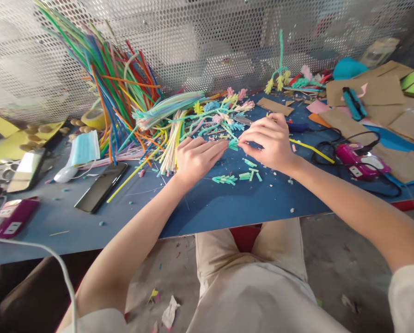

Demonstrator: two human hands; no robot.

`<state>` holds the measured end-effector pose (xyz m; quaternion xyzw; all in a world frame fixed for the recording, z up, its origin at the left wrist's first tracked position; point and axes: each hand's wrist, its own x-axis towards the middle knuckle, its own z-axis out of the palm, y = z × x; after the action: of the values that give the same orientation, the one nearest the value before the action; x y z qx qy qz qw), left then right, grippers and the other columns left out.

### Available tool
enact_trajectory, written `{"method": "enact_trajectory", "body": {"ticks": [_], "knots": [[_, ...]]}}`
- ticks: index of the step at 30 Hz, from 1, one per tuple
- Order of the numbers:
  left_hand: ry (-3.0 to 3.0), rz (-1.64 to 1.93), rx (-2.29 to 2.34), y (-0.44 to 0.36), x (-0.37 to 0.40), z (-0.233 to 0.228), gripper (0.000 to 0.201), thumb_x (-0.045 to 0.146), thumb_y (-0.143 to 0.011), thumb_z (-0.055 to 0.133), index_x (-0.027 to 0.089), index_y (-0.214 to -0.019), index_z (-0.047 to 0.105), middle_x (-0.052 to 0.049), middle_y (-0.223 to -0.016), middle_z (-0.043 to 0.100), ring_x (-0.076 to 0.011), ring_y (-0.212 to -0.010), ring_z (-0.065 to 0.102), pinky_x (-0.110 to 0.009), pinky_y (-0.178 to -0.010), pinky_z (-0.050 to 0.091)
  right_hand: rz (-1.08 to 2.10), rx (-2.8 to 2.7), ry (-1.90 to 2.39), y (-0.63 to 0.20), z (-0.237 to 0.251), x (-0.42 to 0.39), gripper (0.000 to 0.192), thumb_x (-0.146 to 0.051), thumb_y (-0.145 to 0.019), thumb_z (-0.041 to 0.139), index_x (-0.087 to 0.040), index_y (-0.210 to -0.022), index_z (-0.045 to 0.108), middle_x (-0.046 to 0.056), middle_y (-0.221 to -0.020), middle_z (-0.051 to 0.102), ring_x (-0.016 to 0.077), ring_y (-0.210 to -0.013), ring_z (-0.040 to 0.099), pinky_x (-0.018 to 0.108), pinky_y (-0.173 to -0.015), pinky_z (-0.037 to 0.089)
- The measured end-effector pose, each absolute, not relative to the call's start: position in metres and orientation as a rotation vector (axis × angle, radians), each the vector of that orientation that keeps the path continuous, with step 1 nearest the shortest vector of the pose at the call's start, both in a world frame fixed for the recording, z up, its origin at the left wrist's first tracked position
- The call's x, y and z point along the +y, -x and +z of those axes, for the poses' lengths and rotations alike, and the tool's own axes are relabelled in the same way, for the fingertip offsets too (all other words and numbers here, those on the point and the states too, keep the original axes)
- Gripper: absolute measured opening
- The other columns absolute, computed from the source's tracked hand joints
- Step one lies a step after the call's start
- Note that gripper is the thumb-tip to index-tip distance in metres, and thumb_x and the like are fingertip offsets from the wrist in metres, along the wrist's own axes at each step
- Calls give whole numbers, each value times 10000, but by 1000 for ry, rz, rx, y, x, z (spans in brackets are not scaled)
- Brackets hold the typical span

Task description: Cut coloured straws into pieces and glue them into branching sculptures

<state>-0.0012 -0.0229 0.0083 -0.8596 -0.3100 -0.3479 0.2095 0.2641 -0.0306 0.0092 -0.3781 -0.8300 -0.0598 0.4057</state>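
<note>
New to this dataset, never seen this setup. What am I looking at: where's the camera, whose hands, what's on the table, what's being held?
One picture, from a camera worn on a person's head, looking down at their own bare hands over a blue table. The left hand and right hand meet on a small teal pipe-cleaner piece, pinched between the fingertips. More cut teal pieces lie just below. Behind stand long colourful pipe cleaners; a phone, a face mask and a pink glue gun lie around.

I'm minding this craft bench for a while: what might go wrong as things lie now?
The cut teal pieces lie loose near the table edge and may roll off. The left hand and right hand pinch one small teal piece; it might slip. The black cable could snag the right forearm.
</note>
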Motion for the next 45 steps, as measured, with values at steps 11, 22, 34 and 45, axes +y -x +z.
{"method": "enact_trajectory", "body": {"ticks": [11, 22, 34, 45], "knots": [[2405, -996, -924, -1, -23, 8, 211, 375, -1029, 651, 374, -1152, 823, -2, -961, 838, -175, -706, 670, -355, -606, 375, -221, -2045, 987, -258, 6, -35, 148, -378, -991, 616, -332, -921, 738, -32, -1037, 794, 285, -1116, 642, 588, -1142, 315], [2365, -1101, -965, 0, -20, 5, 189, 388, -1015, 678, 370, -1137, 822, 0, -889, 834, -184, -717, 682, -358, -635, 419, -217, -2108, 904, -274, 10, -24, 221, -434, -983, 592, -307, -1120, 710, 34, -1204, 734, 298, -1161, 631, 536, -1070, 383], [2334, -1182, -1025, -3, -21, 3, 192, 418, -1012, 685, 337, -1072, 848, -2, -679, 767, -148, -601, 658, -313, -601, 431, -311, -2132, 885, -280, 7, -17, 264, -343, -1002, 614, -374, -1253, 692, 15, -1282, 698, 278, -1172, 622, 515, -1043, 415], [2357, -1189, -999, -7, -22, 2, 193, 403, -1007, 691, 302, -1059, 846, 5, -665, 758, -126, -570, 651, -276, -570, 426, -273, -2129, 930, -275, 8, -22, 191, -474, -1031, 604, -353, -1030, 752, -11, -1045, 760, 282, -1100, 632, 605, -1122, 344]]}}
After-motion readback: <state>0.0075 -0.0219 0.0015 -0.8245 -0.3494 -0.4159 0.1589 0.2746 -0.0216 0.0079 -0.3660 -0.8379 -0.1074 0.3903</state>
